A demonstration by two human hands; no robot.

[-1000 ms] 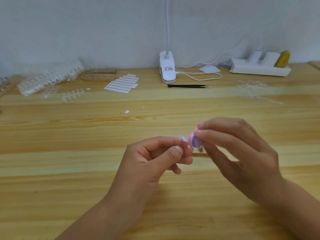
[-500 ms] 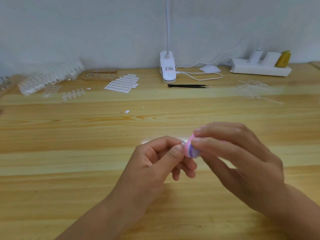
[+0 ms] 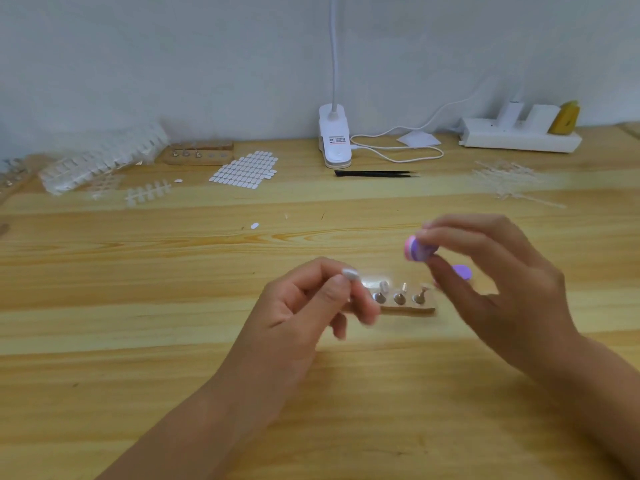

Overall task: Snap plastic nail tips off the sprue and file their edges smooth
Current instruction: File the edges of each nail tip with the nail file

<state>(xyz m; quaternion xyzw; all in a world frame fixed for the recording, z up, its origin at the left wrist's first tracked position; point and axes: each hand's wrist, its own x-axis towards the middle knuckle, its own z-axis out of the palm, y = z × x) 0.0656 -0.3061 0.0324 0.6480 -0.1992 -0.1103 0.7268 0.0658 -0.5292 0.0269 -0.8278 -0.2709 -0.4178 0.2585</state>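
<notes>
left hand (image 3: 304, 306) pinches 1 nail tip (image 3: 349, 273); right hand (image 3: 491, 271) pinches a pink-purple file (image 3: 417, 250) (hands apart)

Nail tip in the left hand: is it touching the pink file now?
Apart. In the head view the left hand pinches the nail tip, the right hand holds the file, and table wood shows between them.
</notes>
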